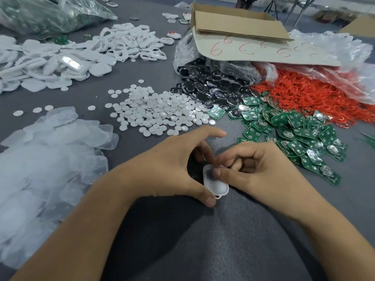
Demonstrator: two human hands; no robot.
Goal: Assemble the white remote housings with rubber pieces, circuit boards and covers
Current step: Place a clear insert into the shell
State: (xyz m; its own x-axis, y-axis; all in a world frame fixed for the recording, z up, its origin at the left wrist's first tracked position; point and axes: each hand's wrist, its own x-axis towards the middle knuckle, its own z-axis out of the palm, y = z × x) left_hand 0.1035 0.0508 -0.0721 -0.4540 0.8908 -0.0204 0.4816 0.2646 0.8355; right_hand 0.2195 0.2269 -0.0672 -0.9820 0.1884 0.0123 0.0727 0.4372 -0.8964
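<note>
At the left edge I see a pile of frosted covers [40,159], cut off by the frame. Low centre, the left hand [168,165] curls round the white housing [216,182], its fingers partly hidden behind. The right hand [263,169] pinches the upper end, the thumb masking the inside. Green circuit boards [294,138] lie right.

Your left hand [172,165] and right hand [263,171] meet over the grey table [129,78], both gripping one white housing [217,184]: your left thumb sits at its lower edge, your right thumb presses on its face. From the housing, white rubber discs [158,112] lie heaped at 12 o'clock, green circuit boards [294,136] at 2 o'clock, translucent covers [50,155] at 9 o'clock, more white shells [81,55] at 11 o'clock, black pieces [205,88] and red loops [304,94] toward 1 o'clock
</note>
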